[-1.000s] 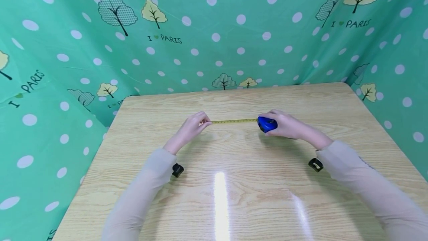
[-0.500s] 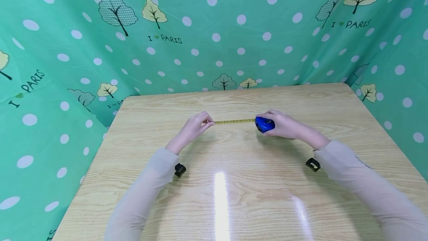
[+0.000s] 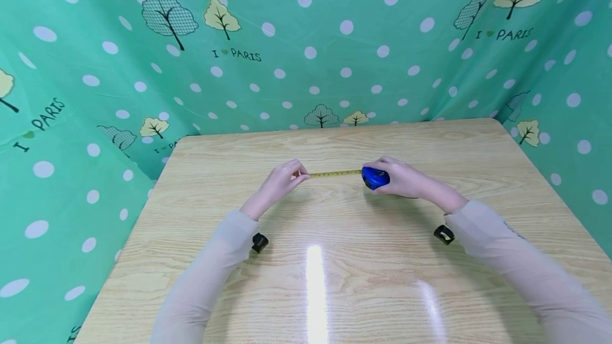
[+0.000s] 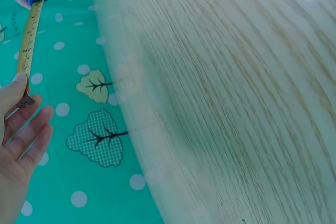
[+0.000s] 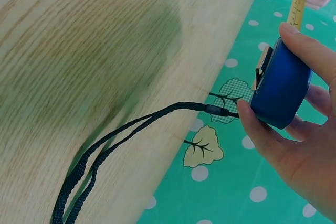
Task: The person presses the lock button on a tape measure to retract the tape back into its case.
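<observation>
A blue tape measure (image 3: pixel 375 178) is held above the table by my right hand (image 3: pixel 400 177), thumb and fingers wrapped about its case. Its yellow blade (image 3: pixel 336 173) stretches across to my left hand (image 3: pixel 283 180), which pinches the hooked end between thumb and forefinger. In the left wrist view that metal hook (image 4: pixel 25 100) sits under the thumb tip, and the other fingers are loosely bent. The right wrist view shows the case (image 5: pixel 283 83) from the side, with a black wrist cord (image 5: pixel 152 116) hanging from it.
The wood-grain table (image 3: pixel 334 280) lies below both hands. A green dotted curtain (image 3: pixel 306 41) hangs behind and at both sides. Black wrist-camera mounts show under the left sleeve (image 3: pixel 224 248) and right sleeve (image 3: pixel 497 248).
The two hands have drawn closer together, the right moving left with the case and the left moving slightly right. The stretch of blade between them has become shorter.
</observation>
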`<state>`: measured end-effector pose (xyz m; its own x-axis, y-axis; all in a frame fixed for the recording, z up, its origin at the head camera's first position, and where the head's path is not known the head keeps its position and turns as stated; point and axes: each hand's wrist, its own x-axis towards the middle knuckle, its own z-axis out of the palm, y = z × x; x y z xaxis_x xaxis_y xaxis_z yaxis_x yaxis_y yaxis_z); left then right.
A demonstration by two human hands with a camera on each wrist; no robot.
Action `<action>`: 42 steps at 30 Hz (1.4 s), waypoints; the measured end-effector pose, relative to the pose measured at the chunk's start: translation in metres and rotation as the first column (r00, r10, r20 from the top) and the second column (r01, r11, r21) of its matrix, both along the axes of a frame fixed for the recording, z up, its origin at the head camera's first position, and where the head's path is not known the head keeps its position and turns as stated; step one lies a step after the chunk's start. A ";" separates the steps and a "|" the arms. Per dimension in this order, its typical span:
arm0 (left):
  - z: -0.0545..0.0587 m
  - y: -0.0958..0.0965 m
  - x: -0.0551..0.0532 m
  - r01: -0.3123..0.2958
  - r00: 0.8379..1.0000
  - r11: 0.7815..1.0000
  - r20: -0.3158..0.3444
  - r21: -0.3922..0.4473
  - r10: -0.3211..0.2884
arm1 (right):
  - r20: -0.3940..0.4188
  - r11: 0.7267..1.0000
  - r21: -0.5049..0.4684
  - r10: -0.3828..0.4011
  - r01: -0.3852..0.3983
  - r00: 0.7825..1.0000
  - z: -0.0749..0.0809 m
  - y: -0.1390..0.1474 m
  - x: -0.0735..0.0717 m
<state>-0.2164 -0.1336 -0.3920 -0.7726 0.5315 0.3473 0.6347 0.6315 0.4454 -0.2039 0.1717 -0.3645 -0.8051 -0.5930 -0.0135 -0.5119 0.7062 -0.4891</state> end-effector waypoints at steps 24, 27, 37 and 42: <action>0.001 0.015 -0.001 0.038 0.999 0.999 0.014 0.017 -0.039 | -0.022 1.000 -0.018 0.022 -0.022 1.000 -0.004 -0.008 0.000; 0.001 0.016 -0.001 0.040 0.999 0.999 0.018 0.011 -0.040 | -0.012 1.000 -0.020 0.017 -0.018 1.000 -0.004 -0.009 -0.001; 0.002 0.022 -0.001 0.066 0.997 0.998 0.027 0.021 -0.066 | -0.004 0.999 -0.025 0.025 -0.025 1.000 -0.001 -0.016 0.000; 0.002 0.026 -0.001 0.076 0.997 0.997 0.015 0.024 -0.077 | -0.001 0.999 -0.030 0.026 -0.027 1.000 -0.001 -0.018 0.000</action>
<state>-0.2171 -0.1079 -0.3901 -0.7354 0.5810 0.3488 0.6736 0.5704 0.4700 -0.2039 0.1534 -0.3657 -0.7891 -0.6142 0.0050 -0.5306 0.6776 -0.5092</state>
